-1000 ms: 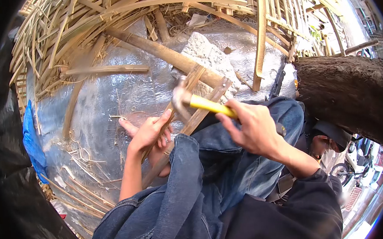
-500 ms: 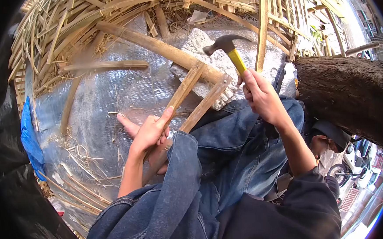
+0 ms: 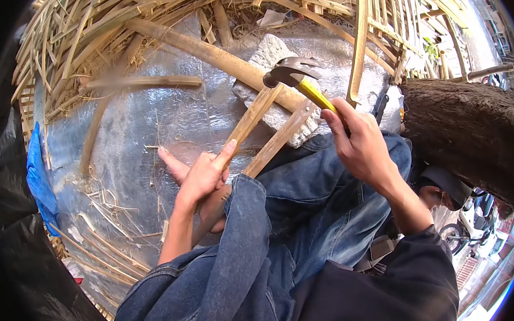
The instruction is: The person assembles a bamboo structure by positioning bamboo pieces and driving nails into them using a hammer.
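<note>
My right hand (image 3: pixel 359 145) is closed around the yellow handle of a claw hammer (image 3: pixel 315 93). The hammer's dark head meets or hovers just over the upper end of a bamboo strip (image 3: pixel 254 115); I cannot tell if they touch. My left hand (image 3: pixel 202 178) grips the lower part of that strip, thumb along it. The strip's top end lies against a thick bamboo pole (image 3: pixel 215 57), which rests across a rough grey stone block (image 3: pixel 271 51). A second flat strip (image 3: pixel 282 140) lies beside the first, its far end on the pole's end near the stone. A bare foot shows behind my left hand.
Bamboo lattice pieces (image 3: pixel 56 49) are heaped along the back. A shiny silver sheet (image 3: pixel 126 133) covers the ground, with thin shavings on it. A tree trunk (image 3: pixel 466 115) stands at right, a person in a dark cap (image 3: pixel 447 184) below it. A blue tarp (image 3: pixel 39 174) hangs at left.
My right hand has swung the hammer down and to the left, bringing its head to the end of the bamboo strip. My left hand keeps its hold on the strip.
</note>
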Available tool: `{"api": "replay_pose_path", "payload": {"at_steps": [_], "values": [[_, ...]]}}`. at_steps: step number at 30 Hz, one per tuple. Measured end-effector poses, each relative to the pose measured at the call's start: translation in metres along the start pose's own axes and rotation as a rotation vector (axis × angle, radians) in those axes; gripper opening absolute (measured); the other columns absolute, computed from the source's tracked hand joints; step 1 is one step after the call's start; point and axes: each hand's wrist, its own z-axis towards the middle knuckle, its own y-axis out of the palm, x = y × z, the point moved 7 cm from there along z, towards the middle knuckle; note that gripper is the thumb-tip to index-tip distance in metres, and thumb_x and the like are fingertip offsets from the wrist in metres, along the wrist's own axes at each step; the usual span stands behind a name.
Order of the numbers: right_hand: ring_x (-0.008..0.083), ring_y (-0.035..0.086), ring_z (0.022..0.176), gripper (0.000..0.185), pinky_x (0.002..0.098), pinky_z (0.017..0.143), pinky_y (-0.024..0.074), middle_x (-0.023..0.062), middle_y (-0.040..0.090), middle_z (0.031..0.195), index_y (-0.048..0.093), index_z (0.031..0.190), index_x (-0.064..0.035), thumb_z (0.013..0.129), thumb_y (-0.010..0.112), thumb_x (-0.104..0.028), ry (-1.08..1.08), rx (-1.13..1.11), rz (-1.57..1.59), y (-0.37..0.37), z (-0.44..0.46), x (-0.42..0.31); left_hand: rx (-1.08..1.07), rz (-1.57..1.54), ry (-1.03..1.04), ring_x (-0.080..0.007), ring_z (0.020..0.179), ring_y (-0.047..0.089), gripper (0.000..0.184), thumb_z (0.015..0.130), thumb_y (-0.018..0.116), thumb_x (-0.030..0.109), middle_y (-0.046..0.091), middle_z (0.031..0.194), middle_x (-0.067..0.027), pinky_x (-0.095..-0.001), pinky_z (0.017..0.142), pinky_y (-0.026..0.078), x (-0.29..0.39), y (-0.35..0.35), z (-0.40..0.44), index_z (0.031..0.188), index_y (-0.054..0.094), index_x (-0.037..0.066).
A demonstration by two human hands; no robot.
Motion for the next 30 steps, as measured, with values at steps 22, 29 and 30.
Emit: {"api": "replay_pose_path", "payload": {"at_steps": [22, 29, 30], "values": [[0.0106, 0.042, 0.051, 0.044, 0.0328, 0.05, 0.0412, -0.0004, 0.045, 0.06, 0.058, 0.09, -0.0041, 0.109, 0.039, -0.04, 0.235, -0.499, -0.144, -0.016, 0.066, 0.025, 0.045, 0.0, 0.007, -0.0231, 0.05, 0.056, 0.083, 0.094, 0.048, 0.07, 0.053, 0.048, -0.0123, -0.0369, 0.057, 0.045, 0.001, 0.001, 0.001, 0.051, 0.056, 0.0], [0.0189, 0.04, 0.043, 0.036, 0.0413, 0.046, 0.038, 0.0046, 0.047, 0.055, 0.055, 0.092, -0.0022, 0.108, 0.041, -0.031, -0.065, -0.457, -0.419, 0.0, 0.062, 0.026, 0.062, 0.029, 0.04, -0.024, 0.05, 0.054, 0.084, 0.094, 0.047, 0.07, 0.052, 0.047, -0.0124, -0.0378, 0.056, 0.044, 0.008, -0.002, -0.003, 0.05, 0.055, -0.001], [0.0188, 0.039, 0.042, 0.035, 0.0417, 0.045, 0.0372, 0.0062, 0.049, 0.054, 0.056, 0.092, -0.002, 0.108, 0.042, -0.03, -0.206, -0.329, -0.331, -0.002, 0.06, 0.011, 0.046, 0.035, 0.025, -0.0242, 0.05, 0.054, 0.084, 0.094, 0.047, 0.07, 0.052, 0.047, -0.0126, -0.0381, 0.057, 0.044, 0.005, -0.001, -0.003, 0.05, 0.055, -0.001]]}}
